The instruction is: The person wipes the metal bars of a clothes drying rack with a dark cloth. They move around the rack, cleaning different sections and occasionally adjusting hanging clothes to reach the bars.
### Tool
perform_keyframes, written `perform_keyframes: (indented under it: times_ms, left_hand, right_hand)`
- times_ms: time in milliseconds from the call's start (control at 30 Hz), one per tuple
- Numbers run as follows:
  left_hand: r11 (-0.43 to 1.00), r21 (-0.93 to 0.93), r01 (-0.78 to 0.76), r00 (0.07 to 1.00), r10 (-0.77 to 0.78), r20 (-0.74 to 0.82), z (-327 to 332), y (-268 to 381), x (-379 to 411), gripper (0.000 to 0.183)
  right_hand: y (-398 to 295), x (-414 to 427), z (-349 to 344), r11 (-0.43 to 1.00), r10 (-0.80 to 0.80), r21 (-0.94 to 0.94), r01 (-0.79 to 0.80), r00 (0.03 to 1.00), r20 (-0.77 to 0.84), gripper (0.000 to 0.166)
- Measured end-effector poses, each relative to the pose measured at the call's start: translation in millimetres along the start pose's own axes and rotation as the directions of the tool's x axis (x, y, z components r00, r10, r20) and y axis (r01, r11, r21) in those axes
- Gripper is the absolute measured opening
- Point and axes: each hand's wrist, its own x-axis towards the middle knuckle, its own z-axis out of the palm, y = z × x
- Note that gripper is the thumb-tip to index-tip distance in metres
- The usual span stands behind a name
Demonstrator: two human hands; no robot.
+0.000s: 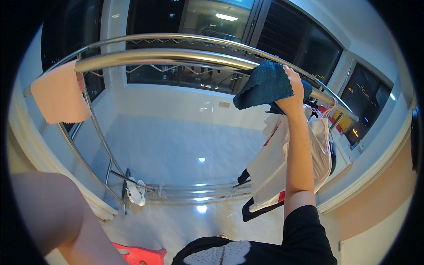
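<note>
My right hand (293,84) is raised to the upper rail of a stainless-steel clothes rack (159,57). Its fingers are on a dark teal textured cloth (265,84), which is bunched over that rail. Just beyond and below the hand, a white garment (270,169) with black and red trim hangs from the rack. Pink hangers (332,105) hook over the rail at its right end. A peach cloth (61,94) is draped over the left end. My left hand is out of view; a bent bare limb (49,202) fills the lower left.
White shoes (135,192) rest at the rack's lower left, near its bottom bars (198,190). A red plastic stool (144,254) stands at the bottom edge. Dark windows (215,20) and a white low wall (172,96) lie behind the rack. A curtain-like pale edge (25,132) runs down the left.
</note>
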Motion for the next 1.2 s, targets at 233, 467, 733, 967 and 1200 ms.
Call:
perform_keyframes:
  times_ms: [233,467,733,967,1200]
  left_hand:
    - [1.000,-0.005,0.021,1.000,-0.021,-0.001,11,3,-2,0.038]
    - [0.999,0.012,0.051,0.999,-0.051,0.004,18,6,-1,0.035]
    - [0.999,0.008,0.049,0.999,-0.049,0.004,30,7,6,0.033]
    - [0.998,-0.012,0.059,0.998,-0.059,0.006,33,7,11,0.030]
    - [0.996,0.019,0.087,0.995,-0.088,0.036,29,12,11,0.028]
  right_hand:
    - [4,2,10,1.000,0.000,0.031,0.000,1.000,0.007,0.049]
    - [-2,4,8,0.998,0.008,0.063,-0.010,1.000,0.019,0.047]
    - [5,3,7,0.997,-0.078,0.024,0.078,0.997,-0.017,0.046]
    - [9,3,12,0.991,-0.130,0.026,0.133,0.987,-0.099,0.045]
    - [-2,2,4,0.998,-0.057,0.006,0.058,0.996,-0.073,0.047]
